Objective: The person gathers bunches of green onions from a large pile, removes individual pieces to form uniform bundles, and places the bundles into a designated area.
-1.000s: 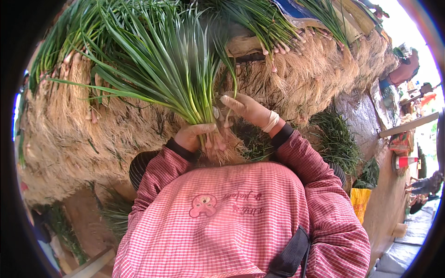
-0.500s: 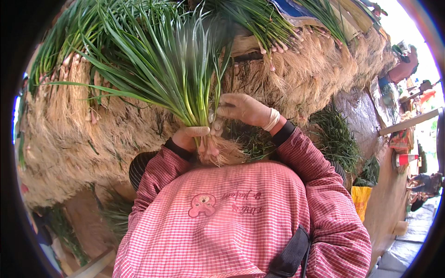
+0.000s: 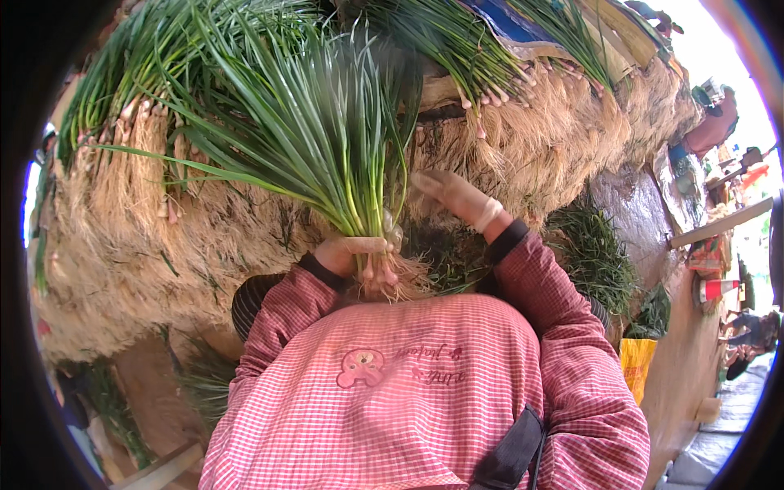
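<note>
In front of my chest stands a bunch of green garlic (image 3: 353,184), leaves fanned upward, pinkish bulbs and pale roots at the bottom. My left hand (image 3: 349,250), in a pale thin glove, is closed around its stalks just above the bulbs. To the right of the bunch, apart from the stalks, is my right hand (image 3: 454,198), gloved too. Its fingers look stretched out, with the tips blurred, and no object shows in them. A loose pale skin (image 3: 394,233) clings near the base of the stalks, beside my left fingers.
Beyond my hands runs a long heap with a thick fringe of dry roots (image 3: 523,139). More green garlic (image 3: 135,106) lies on it at the left, and another batch (image 3: 482,77) at the back. Trimmed green leaves (image 3: 592,253) pile up at right, near a yellow bag (image 3: 637,367).
My right hand has drawn away from the stalks to the right. The bunch, still in my left hand, sits slightly lower and further right.
</note>
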The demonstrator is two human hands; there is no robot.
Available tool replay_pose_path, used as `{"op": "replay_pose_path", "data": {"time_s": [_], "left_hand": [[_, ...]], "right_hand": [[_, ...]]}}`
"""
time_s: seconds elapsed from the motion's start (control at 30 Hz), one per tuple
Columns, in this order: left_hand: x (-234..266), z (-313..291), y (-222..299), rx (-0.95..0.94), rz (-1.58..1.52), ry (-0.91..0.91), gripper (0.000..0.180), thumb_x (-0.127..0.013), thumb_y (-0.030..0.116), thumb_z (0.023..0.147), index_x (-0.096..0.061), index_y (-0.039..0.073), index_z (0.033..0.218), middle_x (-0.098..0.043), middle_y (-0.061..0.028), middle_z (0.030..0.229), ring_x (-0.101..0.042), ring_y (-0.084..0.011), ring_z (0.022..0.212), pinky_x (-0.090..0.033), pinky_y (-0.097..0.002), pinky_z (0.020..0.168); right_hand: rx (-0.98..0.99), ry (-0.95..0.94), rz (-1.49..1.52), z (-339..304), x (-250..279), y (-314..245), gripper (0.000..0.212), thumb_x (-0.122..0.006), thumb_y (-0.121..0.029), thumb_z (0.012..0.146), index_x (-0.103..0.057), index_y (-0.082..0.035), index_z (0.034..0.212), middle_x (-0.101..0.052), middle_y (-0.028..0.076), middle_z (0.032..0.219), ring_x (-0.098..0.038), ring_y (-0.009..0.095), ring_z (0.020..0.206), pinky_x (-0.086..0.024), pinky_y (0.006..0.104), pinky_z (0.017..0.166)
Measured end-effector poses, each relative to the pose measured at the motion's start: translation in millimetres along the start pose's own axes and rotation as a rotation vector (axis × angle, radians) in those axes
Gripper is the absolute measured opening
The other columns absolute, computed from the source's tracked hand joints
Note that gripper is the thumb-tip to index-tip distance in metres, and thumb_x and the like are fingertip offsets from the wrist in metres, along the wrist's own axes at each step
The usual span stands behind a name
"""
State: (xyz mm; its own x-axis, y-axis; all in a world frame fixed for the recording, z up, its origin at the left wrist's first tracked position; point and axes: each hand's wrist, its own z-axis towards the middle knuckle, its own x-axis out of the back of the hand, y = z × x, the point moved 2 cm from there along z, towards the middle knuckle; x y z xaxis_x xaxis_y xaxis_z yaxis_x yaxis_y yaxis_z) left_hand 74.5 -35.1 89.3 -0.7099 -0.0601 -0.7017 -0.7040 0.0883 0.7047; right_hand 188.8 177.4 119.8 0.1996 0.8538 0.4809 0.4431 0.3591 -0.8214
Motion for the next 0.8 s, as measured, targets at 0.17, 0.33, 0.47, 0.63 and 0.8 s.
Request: {"op": "replay_pose_path", "data": {"time_s": [0.17,0.33,0.47,0.63,0.8], "left_hand": [[-14.7,2.8,-3.5,-0.101,0.224,0.079,0.044,-0.070,0.011,0.081,-0.055,0.000,0.121,-0.066,-0.0175,0.105,-0.070,-0.0303,0.084,-0.058,-0.0333,0.067],[-23.2,-6.8,15.1,0.020,0.126,-0.032,0.057,-0.064,0.014,0.084,-0.046,-0.003,0.135,-0.057,-0.0225,0.127,-0.062,-0.0319,0.108,-0.059,-0.0387,0.077],[-25.5,-6.1,3.5,-0.037,0.011,0.031,0.048,-0.065,0.020,0.087,-0.053,-0.004,0.126,-0.068,-0.0198,0.103,-0.071,-0.0314,0.081,-0.059,-0.0346,0.066],[-17.8,-2.0,-5.6,-0.023,-0.104,-0.074,0.058,-0.066,0.021,0.087,-0.047,-0.004,0.136,-0.062,-0.0162,0.115,-0.065,-0.0318,0.100,-0.056,-0.0464,0.086],[-26.3,-3.0,-6.8,-0.087,-0.131,-0.180,0.067,-0.071,0.013,0.081,-0.041,0.002,0.140,-0.058,-0.0095,0.101,-0.064,-0.0304,0.099,-0.058,-0.0504,0.082]], "right_hand": [[0.148,0.034,0.496,29.5,-15.3,-17.2,0.047,-0.063,-0.037,0.096,-0.059,0.002,0.122,-0.065,0.001,0.102,-0.058,0.008,0.088,-0.048,0.0238,0.078],[0.255,0.051,0.512,17.3,-34.3,-14.7,0.052,-0.064,-0.038,0.095,-0.058,0.007,0.121,-0.065,0.006,0.099,-0.058,0.013,0.086,-0.049,0.0293,0.082],[0.213,0.016,0.425,14.5,-33.3,-16.4,0.057,-0.058,-0.045,0.097,-0.057,0.005,0.125,-0.065,0.005,0.106,-0.057,0.012,0.091,-0.049,0.0292,0.082],[0.030,-0.526,0.889,-6.9,-51.4,20.5,0.046,-0.050,-0.045,0.100,-0.061,-0.002,0.114,-0.062,0.001,0.085,-0.056,0.011,0.072,-0.048,0.0256,0.065],[0.174,-0.355,0.528,-57.9,1.0,4.7,0.025,-0.058,-0.027,0.099,-0.063,-0.003,0.099,-0.049,-0.004,0.066,-0.045,0.008,0.053,-0.038,0.0229,0.052]]}}
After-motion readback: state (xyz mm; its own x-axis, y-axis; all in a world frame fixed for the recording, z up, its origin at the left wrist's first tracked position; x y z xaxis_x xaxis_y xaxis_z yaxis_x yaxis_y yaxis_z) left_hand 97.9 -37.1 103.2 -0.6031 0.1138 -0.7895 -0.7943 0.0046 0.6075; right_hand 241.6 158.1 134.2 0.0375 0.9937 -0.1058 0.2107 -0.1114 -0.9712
